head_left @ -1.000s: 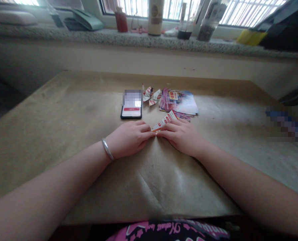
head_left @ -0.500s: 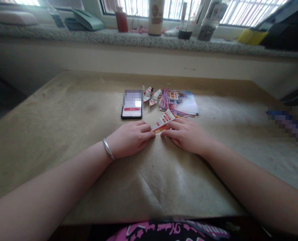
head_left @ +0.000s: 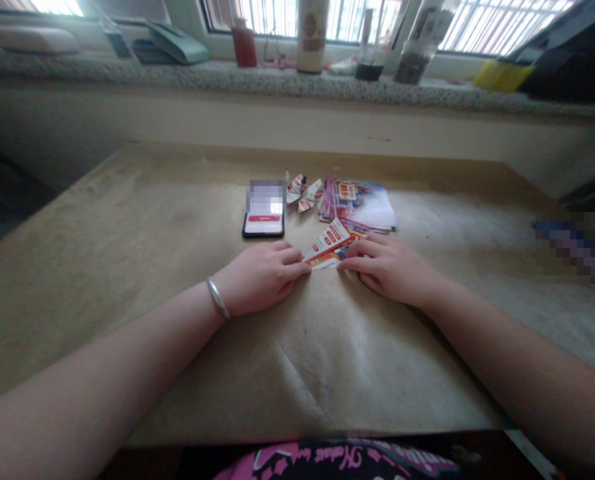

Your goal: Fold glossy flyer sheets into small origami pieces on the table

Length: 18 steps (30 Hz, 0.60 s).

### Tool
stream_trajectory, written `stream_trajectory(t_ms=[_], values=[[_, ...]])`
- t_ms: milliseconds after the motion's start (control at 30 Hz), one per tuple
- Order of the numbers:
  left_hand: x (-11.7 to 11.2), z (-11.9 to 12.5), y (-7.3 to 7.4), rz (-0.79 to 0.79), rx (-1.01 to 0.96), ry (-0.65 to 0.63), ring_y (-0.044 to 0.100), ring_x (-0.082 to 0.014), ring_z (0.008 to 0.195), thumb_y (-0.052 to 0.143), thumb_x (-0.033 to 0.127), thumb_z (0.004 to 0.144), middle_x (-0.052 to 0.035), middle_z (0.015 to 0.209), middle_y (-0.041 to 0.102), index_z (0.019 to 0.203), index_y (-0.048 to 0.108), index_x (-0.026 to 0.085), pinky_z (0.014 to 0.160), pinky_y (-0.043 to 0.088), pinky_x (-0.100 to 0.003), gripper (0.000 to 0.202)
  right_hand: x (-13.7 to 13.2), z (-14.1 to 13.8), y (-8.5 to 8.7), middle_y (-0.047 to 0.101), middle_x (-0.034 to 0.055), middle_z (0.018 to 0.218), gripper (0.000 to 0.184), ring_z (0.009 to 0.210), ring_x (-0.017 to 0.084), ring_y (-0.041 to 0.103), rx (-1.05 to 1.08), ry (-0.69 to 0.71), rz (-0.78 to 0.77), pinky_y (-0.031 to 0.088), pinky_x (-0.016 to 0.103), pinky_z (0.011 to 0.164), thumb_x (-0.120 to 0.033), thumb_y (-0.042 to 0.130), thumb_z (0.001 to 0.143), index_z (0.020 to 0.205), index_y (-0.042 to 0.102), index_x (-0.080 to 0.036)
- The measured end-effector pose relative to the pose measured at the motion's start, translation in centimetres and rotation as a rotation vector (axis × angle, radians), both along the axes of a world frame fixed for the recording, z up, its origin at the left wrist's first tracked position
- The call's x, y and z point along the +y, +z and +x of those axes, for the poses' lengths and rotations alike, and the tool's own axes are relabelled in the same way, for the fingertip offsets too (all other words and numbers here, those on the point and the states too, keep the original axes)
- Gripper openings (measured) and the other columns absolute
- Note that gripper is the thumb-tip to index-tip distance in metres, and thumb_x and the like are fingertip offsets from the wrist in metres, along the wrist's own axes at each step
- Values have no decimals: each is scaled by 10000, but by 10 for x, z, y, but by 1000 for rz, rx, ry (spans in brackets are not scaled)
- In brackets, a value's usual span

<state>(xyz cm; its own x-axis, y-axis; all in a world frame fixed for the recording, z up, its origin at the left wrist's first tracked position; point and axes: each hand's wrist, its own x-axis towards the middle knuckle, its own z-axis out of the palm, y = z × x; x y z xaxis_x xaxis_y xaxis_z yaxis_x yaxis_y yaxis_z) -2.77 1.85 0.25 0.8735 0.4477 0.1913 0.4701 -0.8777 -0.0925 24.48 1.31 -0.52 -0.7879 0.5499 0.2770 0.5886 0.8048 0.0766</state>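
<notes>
The folded flyer [head_left: 329, 245] lies on the table [head_left: 127, 253] between the 2 hands. Its long axis runs from near-left to far-right, toward the flyer stack [head_left: 365, 203]. The left hand [head_left: 260, 277], fingers curled, pinches its near-left corner. The right hand [head_left: 392, 268], fingers half-extended, touches its right edge; a grip cannot be confirmed. A phone [head_left: 263, 212] lies just beyond the left hand.

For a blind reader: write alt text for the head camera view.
Two bare hands work a folded flyer on a brown table: the left hand pinches its near tip, the right hand presses its right edge. Behind lie a phone, small paper figures and a stack of flyers.
</notes>
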Motion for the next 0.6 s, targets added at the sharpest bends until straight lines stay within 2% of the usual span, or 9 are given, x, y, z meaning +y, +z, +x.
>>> stream_trajectory(t_ms=[133,267,600], values=[[0,0,0,3,-5,2,554,-177,855,465,167,877,-67,960,629,1099,639,192,755,482,-291,283,-1,7,-1,657,79,1030,312,915,209,560,-5,-3,-1,459,341,795,-136,452,878,1063,687,-227],[0,2,0,14,17,-8,546,-176,838,449,186,895,-69,945,626,1130,627,186,752,481,-298,294,-3,12,-5,624,82,1121,353,966,209,559,24,-43,-22,468,341,811,-96,465,842,1089,671,-242],[0,3,-1,38,16,-5,539,-186,853,469,195,893,-71,940,619,1144,621,191,761,473,-300,293,-3,18,-3,589,95,1171,380,947,203,592,86,-88,-81,490,339,801,-51,479,758,1001,699,-243]])
